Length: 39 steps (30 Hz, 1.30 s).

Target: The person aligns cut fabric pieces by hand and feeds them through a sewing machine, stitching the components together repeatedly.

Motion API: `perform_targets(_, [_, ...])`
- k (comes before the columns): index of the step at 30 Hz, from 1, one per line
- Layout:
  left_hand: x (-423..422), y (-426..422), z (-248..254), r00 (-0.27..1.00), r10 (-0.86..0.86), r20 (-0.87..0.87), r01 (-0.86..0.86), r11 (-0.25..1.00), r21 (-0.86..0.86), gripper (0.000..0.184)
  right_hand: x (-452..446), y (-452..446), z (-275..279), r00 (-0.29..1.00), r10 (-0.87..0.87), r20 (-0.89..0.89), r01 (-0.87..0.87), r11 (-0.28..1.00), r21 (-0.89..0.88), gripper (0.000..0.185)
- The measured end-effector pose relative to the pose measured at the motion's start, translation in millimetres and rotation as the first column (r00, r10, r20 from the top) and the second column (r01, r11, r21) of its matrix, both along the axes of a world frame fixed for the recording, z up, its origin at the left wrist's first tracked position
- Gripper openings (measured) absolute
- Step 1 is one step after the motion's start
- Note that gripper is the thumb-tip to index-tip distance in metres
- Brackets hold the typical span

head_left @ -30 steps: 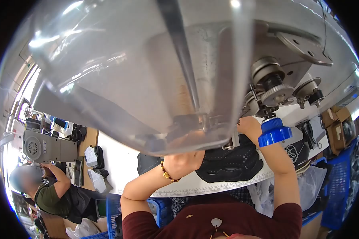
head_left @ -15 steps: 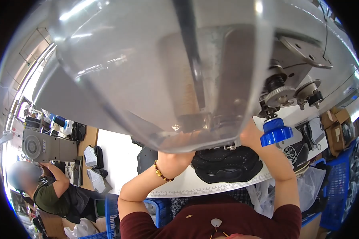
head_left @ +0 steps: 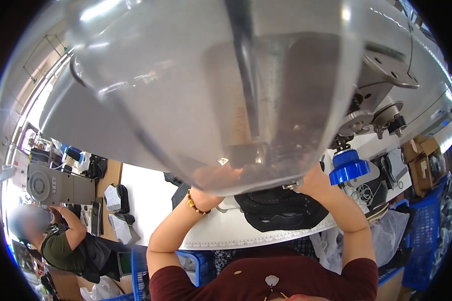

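Note:
A sewing machine (head_left: 181, 75) with a clear plastic cover fills the upper middle of the view, very near the camera. Behind the cover's lower edge my left hand (head_left: 213, 183), a beaded bracelet at its wrist, is only dimly seen. On the other side my right hand (head_left: 312, 179) reaches in under the machine head, fingers hidden. Between my wrists lies a stack of black stitched pieces (head_left: 281, 208) on the white table (head_left: 216, 232). Whether either hand grips a piece cannot be made out. A blue knob (head_left: 348, 167) hangs just right of my right hand.
A ruler strip (head_left: 266, 239) runs along the table's front edge. Grey and black bundles (head_left: 123, 228) lie at left, near a co-worker (head_left: 68, 241) at another machine (head_left: 60, 184). Blue crates (head_left: 421, 246) and plastic bags (head_left: 386, 236) stand at right.
My left hand has moved left and a little up, away from the black stack. The right hand has shifted slightly. The machine cover appears a little further right in view.

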State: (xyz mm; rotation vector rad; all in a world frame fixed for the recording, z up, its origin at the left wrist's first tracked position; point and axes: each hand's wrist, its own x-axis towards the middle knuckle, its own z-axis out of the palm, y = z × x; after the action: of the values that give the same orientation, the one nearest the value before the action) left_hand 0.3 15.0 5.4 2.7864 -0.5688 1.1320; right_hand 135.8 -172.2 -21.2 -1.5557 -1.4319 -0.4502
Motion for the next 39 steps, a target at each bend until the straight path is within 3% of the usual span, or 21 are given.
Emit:
perform_targets(2, [-1,-1,4,0.998,0.055,-0.036,-0.053,0.997,0.06,0.017,3,2,-2,0.999,-0.025,0.039,0.025,1.0,0.003,0.023])
perform_targets(4, [2,7,-2,1.0,-0.009,0.02,0.008,0.999,0.032,0.018,5,6,3,0.977,-0.101,0.19,0.098,0.995,0.026,0.02])
perform_targets(9, [7,10,-6,0.996,-0.023,0.087,0.023,1.0,0.005,0.017,-2,5,10,0.997,-0.08,0.022,0.08,0.997,0.002,0.02])
perform_targets(11, [10,7,1,0.993,-0.061,0.098,0.064,0.998,-0.024,0.017,2,6,4,0.994,-0.075,0.075,0.077,0.997,-0.024,0.021])
perform_targets(13, [10,9,-3,0.994,-0.061,0.093,0.065,0.997,-0.033,0.016,5,4,5,0.948,-0.11,0.298,0.126,0.991,-0.037,0.024])
perform_targets(16, [8,7,0,0.995,-0.066,0.073,0.069,0.997,-0.03,0.017,1,3,13,0.928,-0.144,0.345,0.152,0.988,0.002,0.024])
perform_targets(22, [11,1,0,0.983,-0.097,0.158,0.104,0.994,-0.04,0.02,-4,-3,29,0.964,-0.123,0.235,0.138,0.989,-0.048,0.023])
perform_targets(25, [11,7,-6,0.993,-0.043,0.113,0.046,0.999,-0.025,0.018,13,-18,18,0.922,-0.287,0.261,0.334,0.929,-0.162,0.02])
perform_targets(27, [11,24,-21,0.999,0.033,0.011,-0.033,0.999,0.013,0.015,27,-22,13,0.847,-0.531,0.033,0.523,0.819,-0.239,0.018])
perform_targets(28, [17,39,-24,0.989,0.146,0.0,-0.146,0.989,-0.023,0.02,36,-21,10,0.855,-0.518,0.01,0.509,0.836,-0.202,0.017])
perform_targets(31, [60,114,-53,0.929,0.142,0.342,-0.15,0.989,-0.003,0.035,74,-7,-9,0.885,-0.463,-0.046,0.459,0.886,-0.074,0.016])
perform_targets(33, [73,138,-67,0.934,0.246,0.258,-0.257,0.966,0.009,0.04,96,20,-38,0.906,-0.423,-0.005,0.422,0.905,-0.06,0.016])
perform_targets(35, [72,158,-82,0.924,0.381,0.023,-0.382,0.923,0.048,0.044,111,36,-72,0.906,-0.411,0.098,0.422,0.893,-0.157,0.016])
perform_targets(39, [23,227,-116,0.704,0.525,-0.478,-0.571,0.819,0.058,0.054,119,30,-126,0.879,-0.301,0.369,0.454,0.763,-0.46,0.016])
